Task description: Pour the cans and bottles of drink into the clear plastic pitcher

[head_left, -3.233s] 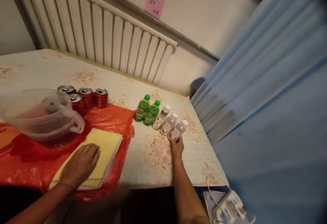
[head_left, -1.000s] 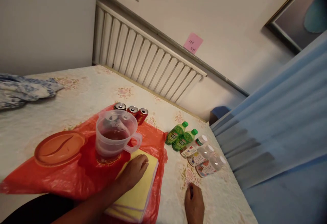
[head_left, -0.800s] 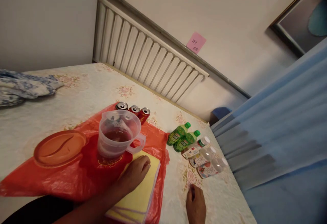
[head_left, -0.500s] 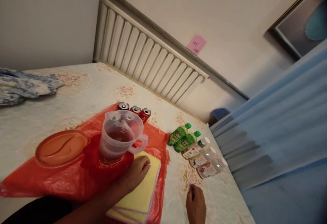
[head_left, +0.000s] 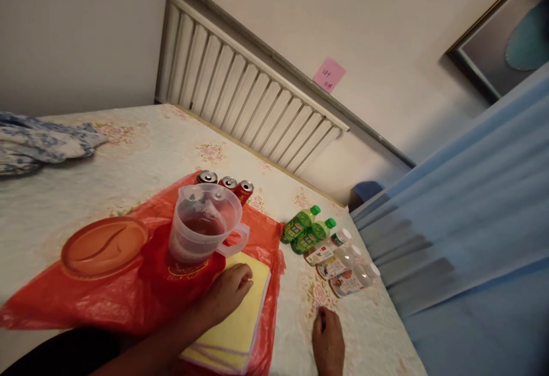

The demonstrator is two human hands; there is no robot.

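My left hand (head_left: 231,289) rests with curled fingers on a folded yellow cloth (head_left: 246,319); nothing shows in it. Farther right, my right hand (head_left: 328,339) lies curled on the flowered tablecloth (head_left: 291,307), also with nothing visible in it. Just beyond my left hand stands a clear plastic measuring jug (head_left: 206,224) with some dark liquid and foam inside, its handle pointing right. The jug sits on a round red mat (head_left: 158,261) over a red plastic bag (head_left: 94,301). Left of the jug is an orange-brown round lid or plate (head_left: 105,247).
Three drink cans (head_left: 229,182) stand behind the jug. To the right, two green bottles (head_left: 306,232) and three clear labelled bottles (head_left: 343,264) lie in a row. A blue-and-white cloth (head_left: 43,141) is bunched at the far left. A radiator (head_left: 253,90) and blue curtain (head_left: 463,221) border the table.
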